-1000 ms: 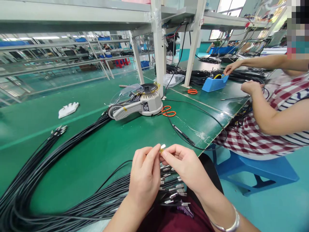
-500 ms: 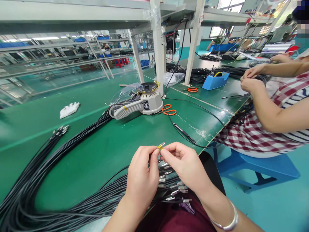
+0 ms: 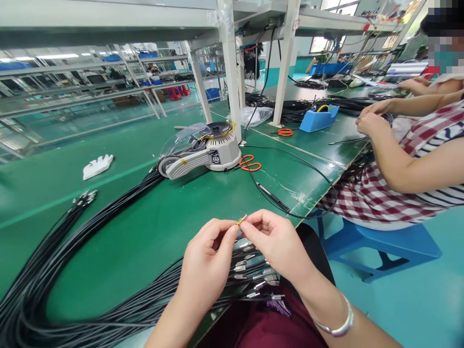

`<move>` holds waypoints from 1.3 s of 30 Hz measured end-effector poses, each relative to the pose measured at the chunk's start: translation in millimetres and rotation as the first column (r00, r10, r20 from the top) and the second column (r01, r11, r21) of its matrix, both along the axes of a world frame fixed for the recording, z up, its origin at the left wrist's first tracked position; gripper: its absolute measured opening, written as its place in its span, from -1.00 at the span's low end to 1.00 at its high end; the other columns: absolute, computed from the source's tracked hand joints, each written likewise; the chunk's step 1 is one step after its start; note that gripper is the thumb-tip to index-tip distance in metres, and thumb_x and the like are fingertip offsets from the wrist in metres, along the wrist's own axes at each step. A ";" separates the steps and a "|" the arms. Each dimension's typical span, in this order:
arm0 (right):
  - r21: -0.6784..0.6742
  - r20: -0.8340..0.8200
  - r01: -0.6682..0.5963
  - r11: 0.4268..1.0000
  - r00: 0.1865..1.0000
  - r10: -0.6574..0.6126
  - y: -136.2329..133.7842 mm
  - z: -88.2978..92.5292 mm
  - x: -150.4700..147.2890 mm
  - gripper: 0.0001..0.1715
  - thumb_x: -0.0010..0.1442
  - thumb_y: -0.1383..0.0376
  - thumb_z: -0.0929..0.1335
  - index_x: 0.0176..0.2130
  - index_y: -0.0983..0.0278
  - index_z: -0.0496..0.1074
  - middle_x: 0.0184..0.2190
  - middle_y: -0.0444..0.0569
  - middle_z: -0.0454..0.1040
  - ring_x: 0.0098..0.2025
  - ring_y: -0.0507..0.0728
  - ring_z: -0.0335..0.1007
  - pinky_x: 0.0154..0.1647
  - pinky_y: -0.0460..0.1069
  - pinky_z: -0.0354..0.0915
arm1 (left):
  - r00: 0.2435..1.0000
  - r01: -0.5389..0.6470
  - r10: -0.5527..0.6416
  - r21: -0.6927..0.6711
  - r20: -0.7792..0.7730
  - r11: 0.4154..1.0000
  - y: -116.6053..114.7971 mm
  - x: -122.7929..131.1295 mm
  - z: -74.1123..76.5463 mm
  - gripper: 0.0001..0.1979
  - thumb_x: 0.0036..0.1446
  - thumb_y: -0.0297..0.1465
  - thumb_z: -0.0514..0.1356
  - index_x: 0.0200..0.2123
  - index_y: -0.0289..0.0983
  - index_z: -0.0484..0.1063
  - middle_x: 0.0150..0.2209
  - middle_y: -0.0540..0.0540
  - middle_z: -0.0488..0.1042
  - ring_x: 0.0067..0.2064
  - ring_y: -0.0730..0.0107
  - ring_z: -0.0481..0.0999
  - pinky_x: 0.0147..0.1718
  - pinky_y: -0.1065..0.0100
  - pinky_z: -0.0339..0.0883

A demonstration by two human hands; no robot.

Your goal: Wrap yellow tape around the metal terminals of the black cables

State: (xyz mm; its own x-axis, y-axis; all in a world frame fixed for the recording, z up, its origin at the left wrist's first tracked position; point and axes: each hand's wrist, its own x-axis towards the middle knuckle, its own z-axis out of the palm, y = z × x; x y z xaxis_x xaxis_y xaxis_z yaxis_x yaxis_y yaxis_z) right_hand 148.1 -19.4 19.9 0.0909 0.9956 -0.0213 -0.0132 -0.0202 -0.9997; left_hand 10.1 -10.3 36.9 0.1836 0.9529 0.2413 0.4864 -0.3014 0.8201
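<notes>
Thumb and forefinger of my left hand (image 3: pixel 208 261) pinch a small metal connector (image 3: pixel 241 219) with yellow tape round it. From the right, the fingertips of my right hand (image 3: pixel 277 241) close on the same piece, touching the tape. Below and behind both hands, a fan of black cables (image 3: pixel 152 295) lies along the table edge, its silver connector ends (image 3: pixel 270 279) spread under my right hand. The cables loop round at the left toward a round tape dispenser machine (image 3: pixel 222 153).
The green table (image 3: pixel 137 237) bears a white glove (image 3: pixel 97 166), orange-handled scissors (image 3: pixel 250 163), a black pen-like tool (image 3: pixel 272 196) and a blue tape holder (image 3: pixel 319 119). White shelf posts (image 3: pixel 229 72) rise behind. At the right, a person in a checked apron sits on a blue stool (image 3: pixel 384 246).
The view has shifted slightly. My left hand has turned and its fingers are more stretched out; the yellow tape now shows less between the fingertips of both hands.
</notes>
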 end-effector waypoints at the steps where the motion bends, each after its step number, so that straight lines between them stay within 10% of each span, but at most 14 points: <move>1: 0.007 0.002 0.000 1.000 1.000 0.000 0.0 0.1 0.3 -0.83 0.08 0.20 0.37 -0.40 0.27 0.43 -0.45 -0.06 0.53 -0.40 0.10 0.45 -0.33 -0.02 0.36 | 1.000 0.004 -0.004 -0.009 0.010 1.000 -0.1 0.0 0.4 -0.86 0.12 -0.31 0.17 -0.37 -0.23 0.49 -0.45 0.01 0.51 -0.43 0.45 0.47 -0.45 0.46 0.32; 22: -0.017 -0.061 -0.069 0.997 0.996 0.068 3.3 -1.6 -3.1 -0.84 0.05 0.23 0.38 -0.38 0.30 0.44 -0.43 -0.04 0.52 -0.37 0.10 0.45 -0.28 -0.01 0.36 | 0.960 0.008 -0.013 -0.021 -0.281 1.000 -5.3 -9.4 6.3 -0.86 0.19 -0.30 0.07 -0.30 -0.20 0.38 -0.43 0.05 0.43 -0.43 0.46 0.41 -0.46 0.43 0.25; 39: -0.128 -0.415 -0.057 0.990 0.910 -0.001 -9.2 3.8 -12.3 -0.55 0.06 0.17 0.40 -0.09 0.36 0.43 -0.32 0.02 0.54 -0.37 0.05 0.45 -0.33 -0.05 0.43 | 0.981 -0.130 0.144 0.107 -0.131 0.986 -3.9 -4.5 0.0 -0.77 0.21 -0.31 0.07 -0.45 -0.24 0.40 -0.52 0.02 0.45 -0.47 0.45 0.43 -0.44 0.45 0.25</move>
State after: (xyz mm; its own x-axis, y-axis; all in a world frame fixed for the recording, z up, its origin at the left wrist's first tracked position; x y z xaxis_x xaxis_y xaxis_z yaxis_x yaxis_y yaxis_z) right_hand 135.8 -28.5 23.7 0.0171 0.9828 -0.1841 -0.4217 -0.1598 -0.8925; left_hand 5.6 -14.2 36.9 0.0907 0.9446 0.3156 0.6351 -0.2989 0.7123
